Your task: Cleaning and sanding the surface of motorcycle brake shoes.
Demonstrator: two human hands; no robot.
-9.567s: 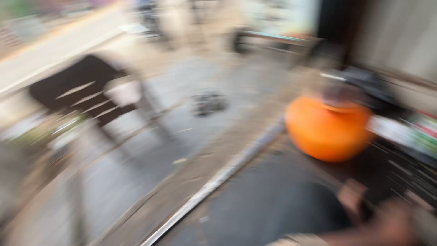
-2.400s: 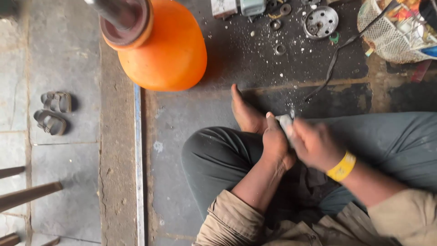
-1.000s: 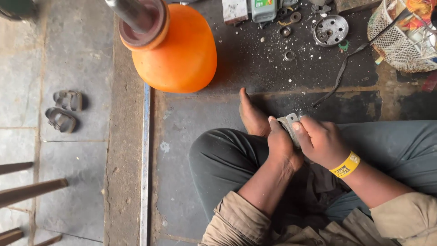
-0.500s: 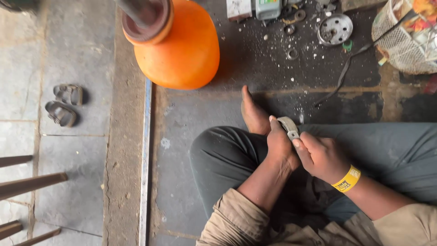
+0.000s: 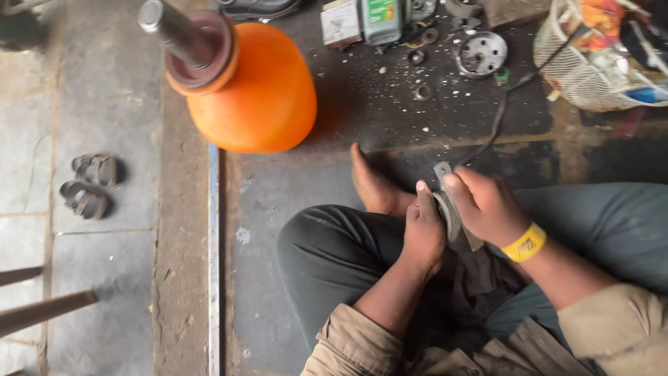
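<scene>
I sit cross-legged on a dark floor, a bare foot tucked in front of me. My left hand and my right hand are pressed together over my lap, both closed around a small grey metal part whose flat end sticks up between them. A dark rag hangs below the hands. A yellow band circles my right wrist.
A big orange pot-shaped vessel with a metal shaft in its mouth stands ahead on the left. Small metal parts, a round toothed disc, boxes and a cable litter the floor beyond. A mesh basket sits far right; sandals lie left.
The hands have shifted slightly on the metal part, with the right hand now wrapped lower over it. The view has drifted a little; the orange vessel sits further right.
</scene>
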